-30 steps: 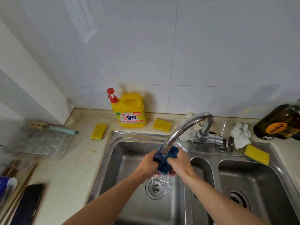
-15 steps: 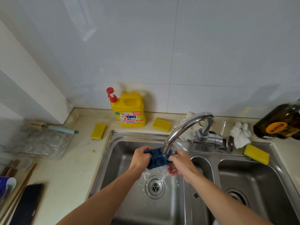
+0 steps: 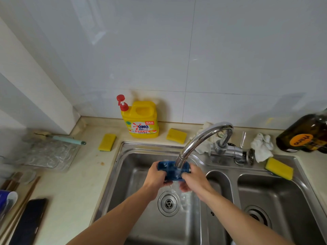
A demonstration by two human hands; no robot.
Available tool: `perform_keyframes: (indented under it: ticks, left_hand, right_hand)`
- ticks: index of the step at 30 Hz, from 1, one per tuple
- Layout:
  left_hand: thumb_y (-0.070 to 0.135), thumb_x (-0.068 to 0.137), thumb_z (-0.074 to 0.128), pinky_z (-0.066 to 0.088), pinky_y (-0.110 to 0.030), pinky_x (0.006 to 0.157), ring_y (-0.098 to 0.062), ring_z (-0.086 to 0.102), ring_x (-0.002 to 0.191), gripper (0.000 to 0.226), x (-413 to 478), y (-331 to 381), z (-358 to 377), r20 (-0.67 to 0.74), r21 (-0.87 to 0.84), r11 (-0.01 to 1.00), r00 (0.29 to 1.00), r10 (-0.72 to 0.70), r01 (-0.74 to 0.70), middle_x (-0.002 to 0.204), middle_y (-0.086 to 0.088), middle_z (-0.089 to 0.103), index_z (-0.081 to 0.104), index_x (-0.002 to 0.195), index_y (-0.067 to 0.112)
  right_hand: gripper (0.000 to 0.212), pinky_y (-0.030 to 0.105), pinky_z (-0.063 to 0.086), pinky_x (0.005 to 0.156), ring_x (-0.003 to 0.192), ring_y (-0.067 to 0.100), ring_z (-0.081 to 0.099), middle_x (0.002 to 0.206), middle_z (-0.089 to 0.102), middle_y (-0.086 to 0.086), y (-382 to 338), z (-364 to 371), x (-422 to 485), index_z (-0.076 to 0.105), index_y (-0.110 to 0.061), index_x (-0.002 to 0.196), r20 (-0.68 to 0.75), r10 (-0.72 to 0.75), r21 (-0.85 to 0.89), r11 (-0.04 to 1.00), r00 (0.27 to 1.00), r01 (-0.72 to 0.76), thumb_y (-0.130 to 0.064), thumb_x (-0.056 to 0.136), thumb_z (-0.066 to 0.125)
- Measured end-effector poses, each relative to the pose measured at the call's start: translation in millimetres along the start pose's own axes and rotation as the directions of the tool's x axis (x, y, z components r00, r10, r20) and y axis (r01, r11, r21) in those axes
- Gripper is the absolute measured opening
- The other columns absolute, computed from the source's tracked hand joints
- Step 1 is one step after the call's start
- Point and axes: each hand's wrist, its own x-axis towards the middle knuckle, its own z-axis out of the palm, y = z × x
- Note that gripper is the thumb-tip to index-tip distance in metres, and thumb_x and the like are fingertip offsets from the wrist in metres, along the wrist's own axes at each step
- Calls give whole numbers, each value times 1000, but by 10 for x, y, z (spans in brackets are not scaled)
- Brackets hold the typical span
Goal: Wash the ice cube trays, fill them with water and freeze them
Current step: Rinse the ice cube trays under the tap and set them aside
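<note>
Centre frame, the left hand and right hand each have their grip pinched on an end of the small blue silicone ice cube tray under the curved chrome tap; tilting it should flush every pocket.

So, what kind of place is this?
Most likely a home kitchen: a double stainless steel sink with a curved chrome tap, a yellow plastic detergent jug with a red pump, and a white tiled wall.
</note>
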Motion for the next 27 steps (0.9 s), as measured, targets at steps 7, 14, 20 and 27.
perform_keyframes:
  ticks: [7,14,20,27]
  left_hand:
    - [-9,89,48,58,-24,61,-23,69,92,39,41,34,-96,-41,126,991,998,44,-38,103,-6,69,60,105,24]
    - [0,91,57,57,-25,63,-20,69,91,25,42,74,-78,-142,84,984,975,169,-158,102,-6,70,61,106,19]
    - [9,98,59,62,-44,83,-25,69,98,15,21,83,10,-133,44,987,978,160,-156,109,-9,69,59,110,17]
    - [5,81,60,59,-28,67,-22,72,94,41,-101,49,119,31,-138,981,989,142,-137,105,-4,71,51,119,16]
  right_hand:
    - [14,38,64,67,75,24,77,99,74,14,-14,-56,5,61,-25,112,133,41,101,993,990,-55,-21,98,64]
    - [12,49,65,70,74,35,77,98,71,24,-18,-39,53,56,-7,108,151,86,87,991,985,-100,-1,98,57]
    - [10,39,63,59,63,28,75,87,74,17,33,1,59,64,-8,101,92,55,-15,998,994,-54,-7,99,55]
    - [15,33,59,55,58,27,72,72,76,14,26,2,75,65,-8,103,45,63,86,994,997,-66,-9,102,50]
